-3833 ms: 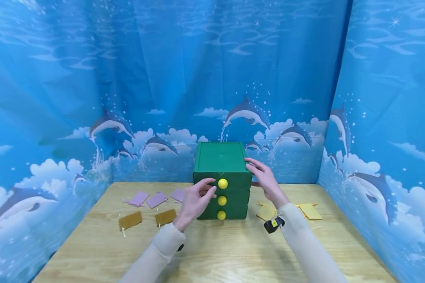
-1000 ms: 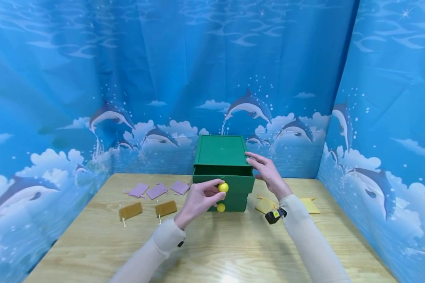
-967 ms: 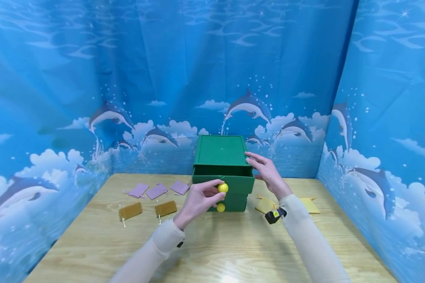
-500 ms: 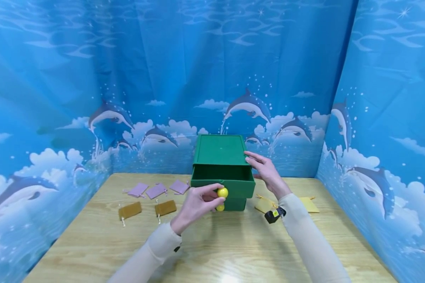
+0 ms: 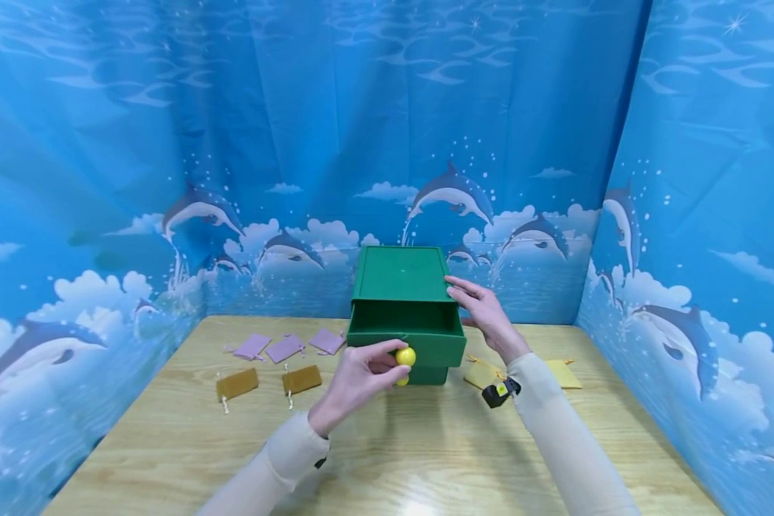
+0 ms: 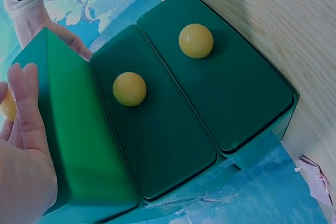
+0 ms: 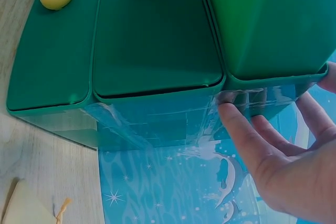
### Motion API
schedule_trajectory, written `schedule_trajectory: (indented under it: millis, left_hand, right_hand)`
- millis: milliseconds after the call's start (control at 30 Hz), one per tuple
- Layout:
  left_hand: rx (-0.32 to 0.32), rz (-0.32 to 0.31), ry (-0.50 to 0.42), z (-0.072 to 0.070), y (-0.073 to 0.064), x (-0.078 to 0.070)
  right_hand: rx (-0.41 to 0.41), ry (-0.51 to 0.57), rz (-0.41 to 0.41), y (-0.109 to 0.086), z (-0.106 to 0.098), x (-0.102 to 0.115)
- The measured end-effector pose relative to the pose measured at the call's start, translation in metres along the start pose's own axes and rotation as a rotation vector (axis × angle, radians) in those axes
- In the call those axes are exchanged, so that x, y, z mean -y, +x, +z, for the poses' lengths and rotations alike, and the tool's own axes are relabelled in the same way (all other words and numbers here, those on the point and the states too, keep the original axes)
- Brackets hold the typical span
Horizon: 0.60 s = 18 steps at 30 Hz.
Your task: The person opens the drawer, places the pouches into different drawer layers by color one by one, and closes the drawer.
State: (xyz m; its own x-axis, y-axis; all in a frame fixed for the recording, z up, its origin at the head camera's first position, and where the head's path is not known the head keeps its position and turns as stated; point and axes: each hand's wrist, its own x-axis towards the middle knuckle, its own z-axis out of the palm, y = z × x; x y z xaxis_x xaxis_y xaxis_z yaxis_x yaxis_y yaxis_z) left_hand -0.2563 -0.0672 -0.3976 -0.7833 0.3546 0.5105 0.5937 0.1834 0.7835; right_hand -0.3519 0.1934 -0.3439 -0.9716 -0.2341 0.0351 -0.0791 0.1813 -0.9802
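Observation:
A green drawer cabinet [image 5: 402, 274] with three stacked drawers and round yellow knobs stands on the table. Its top drawer [image 5: 440, 350] is pulled forward, so the green inside shows from above. My left hand [image 5: 353, 378] pinches this drawer's yellow knob [image 5: 405, 356] between thumb and fingers. In the left wrist view the middle knob [image 6: 129, 88] and bottom knob [image 6: 196, 40] sit on drawers that are pushed in. My right hand [image 5: 486, 319] rests against the cabinet's right side near the top, its fingers extended; in the right wrist view the fingertips [image 7: 229, 112] touch the taped side wall.
On the wooden table [image 5: 374, 459], several small drawstring pouches lie flat. Purple ones [image 5: 286, 348] and brown ones [image 5: 237, 385] are left of the cabinet; yellow ones [image 5: 484, 374] are on the right, partly behind my right arm. A blue dolphin curtain [image 5: 309, 143] surrounds the table.
My left hand has taken the top knob and drawn the closed top drawer out toward me, a little further over the last second. The right hand has stayed at the cabinet's side.

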Motion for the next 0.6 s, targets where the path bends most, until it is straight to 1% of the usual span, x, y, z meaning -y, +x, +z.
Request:
schedule_trajectory:
  millis: [67,233,300,600]
  left_hand:
    - [0.001,-0.006,0.0,0.0,-0.001,-0.001]
    - [0.002,-0.045,-0.013,0.001,-0.004,-0.004]
    - [0.0,-0.049,-0.016,0.001,-0.005,-0.005]
    - [-0.004,-0.023,-0.005,0.002,-0.008,-0.004]
  right_hand:
    - [0.003,-0.002,0.005,-0.003,0.001,0.004]
    - [0.008,-0.009,0.01,-0.013,0.006,0.018]
    - [0.011,-0.007,0.01,-0.016,0.008,0.02]
    - [0.01,-0.006,0.005,-0.015,0.007,0.018]
